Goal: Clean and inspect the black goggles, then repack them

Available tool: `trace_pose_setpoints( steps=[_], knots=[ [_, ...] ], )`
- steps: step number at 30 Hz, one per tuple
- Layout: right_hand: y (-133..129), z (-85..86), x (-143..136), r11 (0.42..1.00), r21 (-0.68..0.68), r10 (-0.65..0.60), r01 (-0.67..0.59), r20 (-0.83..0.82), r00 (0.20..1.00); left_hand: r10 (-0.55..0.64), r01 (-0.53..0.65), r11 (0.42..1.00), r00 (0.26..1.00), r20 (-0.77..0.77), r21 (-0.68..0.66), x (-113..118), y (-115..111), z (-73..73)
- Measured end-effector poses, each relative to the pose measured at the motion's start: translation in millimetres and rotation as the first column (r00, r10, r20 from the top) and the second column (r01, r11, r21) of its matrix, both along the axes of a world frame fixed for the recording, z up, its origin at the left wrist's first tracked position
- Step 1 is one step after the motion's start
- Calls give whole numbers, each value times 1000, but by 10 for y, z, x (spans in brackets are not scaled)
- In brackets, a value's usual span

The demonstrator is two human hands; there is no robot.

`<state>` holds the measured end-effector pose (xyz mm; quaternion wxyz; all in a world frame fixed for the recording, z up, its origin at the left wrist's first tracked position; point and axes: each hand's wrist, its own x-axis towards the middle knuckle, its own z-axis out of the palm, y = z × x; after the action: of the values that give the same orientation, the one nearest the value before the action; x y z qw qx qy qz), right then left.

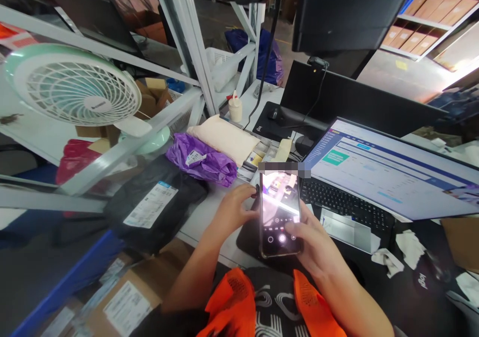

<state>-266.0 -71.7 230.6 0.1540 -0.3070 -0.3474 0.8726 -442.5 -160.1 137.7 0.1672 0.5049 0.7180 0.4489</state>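
A smartphone [280, 212] is upright in my right hand [316, 237], with its camera screen lit and pointed over the desk. My right thumb lies across the lower part of the screen, and the other fingers go behind the phone. My left hand [234, 209] is at the phone's left edge, with thumb and index finger curled. A small dark bit shows at the index fingertip; the phone hides what these fingers hold, if anything. Just beyond my left hand lies a purple plastic parcel [202, 160] with a white label.
A cream mailer [226, 138] touches the purple parcel. On the left are a black labelled parcel [153, 212], a fan [90, 90] and a blue bin [75, 284] of boxes. A keyboard [346, 204], lit monitor [392, 169] and crumpled papers [409, 247] stand right.
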Motion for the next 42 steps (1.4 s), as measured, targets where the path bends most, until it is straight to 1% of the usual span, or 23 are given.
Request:
trace_pose_setpoints(
  steps=[3,6,14,20,26,32,39,42],
  knots=[
    [5,3,-7,997,-54,-47,46,-12,999,3,-3,1000,1000,-8,-4,10,0,19],
    [11,10,-9,994,-93,-64,62,-10,998,-2,2,1000,1000,-13,-5,14,0,32],
    [22,35,-17,995,-74,-67,69,30,997,6,-6,1000,999,-34,-5,7,-9,-5],
    [41,34,-45,993,-83,-81,83,26,996,13,-13,1000,999,-42,-6,-8,-14,-8],
    [44,45,-40,993,-64,-92,94,40,995,11,-11,1000,999,-43,-4,-7,-13,4],
    [49,24,-10,997,-35,-73,73,11,997,20,-20,1000,998,-51,15,-3,-15,25],
    [58,22,15,998,-12,-57,57,15,998,45,-43,999,996,-72,30,-5,-20,-24],
    [67,33,45,999,45,-12,12,-1,1000,45,-43,999,996,-75,25,-9,-21,-33]
  ],
)
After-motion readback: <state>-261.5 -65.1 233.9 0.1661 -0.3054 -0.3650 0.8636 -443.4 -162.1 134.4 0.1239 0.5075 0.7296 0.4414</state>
